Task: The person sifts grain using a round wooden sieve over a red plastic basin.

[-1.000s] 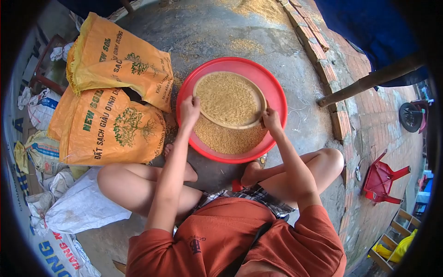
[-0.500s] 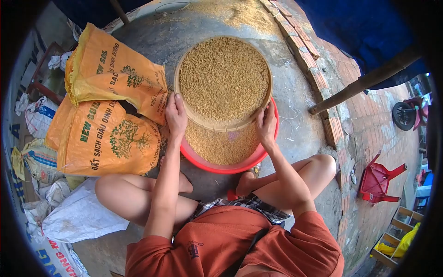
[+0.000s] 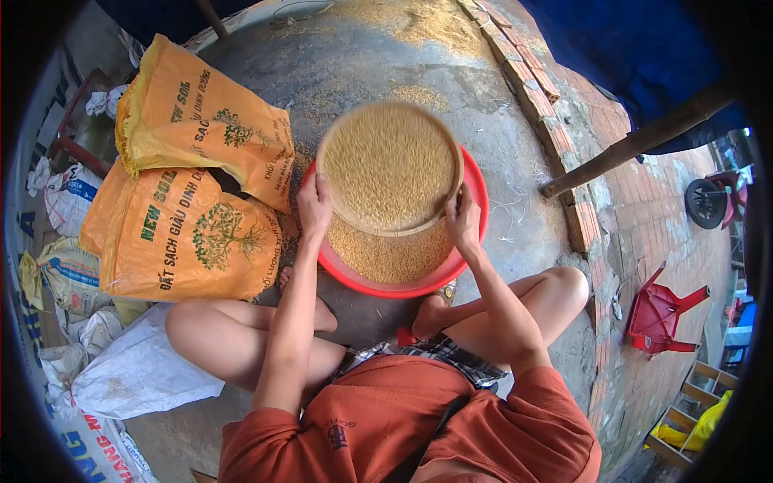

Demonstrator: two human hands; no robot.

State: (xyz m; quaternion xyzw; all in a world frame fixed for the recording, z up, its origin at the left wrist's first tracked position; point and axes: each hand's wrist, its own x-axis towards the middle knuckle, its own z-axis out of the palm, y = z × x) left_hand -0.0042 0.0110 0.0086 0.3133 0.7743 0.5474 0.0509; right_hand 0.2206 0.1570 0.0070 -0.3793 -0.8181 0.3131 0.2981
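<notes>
Between my hands is a round woven sieve (image 3: 457,173), tilted and blurred by motion, with a layer of golden grain (image 3: 390,165) in it. My left hand (image 3: 315,205) grips its left rim, and my right hand (image 3: 462,217) grips the rim at the lower right. Beneath the sieve stands a red basin (image 3: 362,282), partly hidden by it. More grain (image 3: 386,256) lies in the basin and shows along the near side.
Two orange printed sacks (image 3: 201,233) lie on the left, with white sacks (image 3: 137,370) nearer me. A row of bricks (image 3: 555,137) and a slanted pole (image 3: 636,145) are on the right, beyond them an overturned red stool (image 3: 656,315). Grain is scattered on the floor (image 3: 439,28) ahead.
The sieve has come toward me and tipped, its far edge now lower in view, and the grain in it has blurred. Both hands keep their hold on the rim.
</notes>
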